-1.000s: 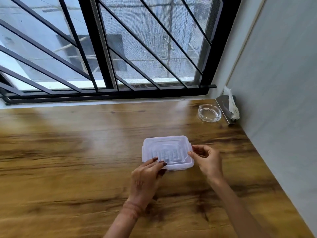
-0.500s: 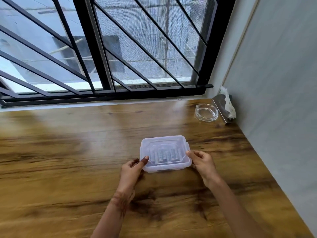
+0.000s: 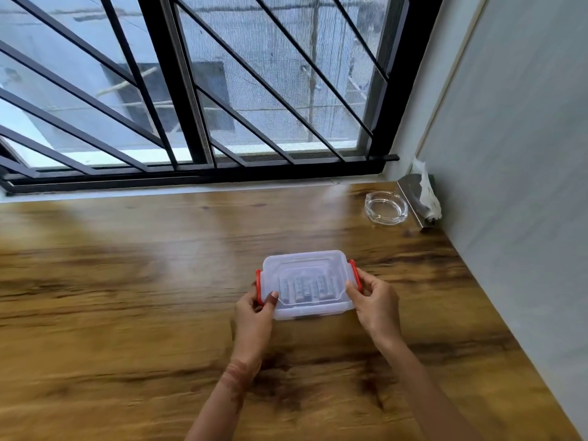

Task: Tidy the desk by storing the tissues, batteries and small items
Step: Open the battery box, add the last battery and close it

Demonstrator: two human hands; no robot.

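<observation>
Clasping hands: the clear plastic box (image 3: 306, 283) is held at both short ends, near the middle of the wooden desk (image 3: 127, 297).
Left hand (image 3: 254, 316): fingers are curled around the left red latch (image 3: 258, 287), the thumb laid on the lid's corner.
Right hand (image 3: 375, 305): fingers are closed on the right red latch (image 3: 354, 275), thumb pressed on the lid edge.
Change: half a second ago no red was visible at the sides; both latches are now seen raised against the lid, so the box is judged to be in the act of being locked.
Batteries (image 3: 307, 289): seen through the lid, lying side by side inside.
Meaning: battery storage is judged nearly done.
Far corner: a glass ashtray (image 3: 386, 207) is seen empty, and just beside it tissues (image 3: 426, 194) are stowed in a metal holder (image 3: 410, 194) against the wall.
</observation>
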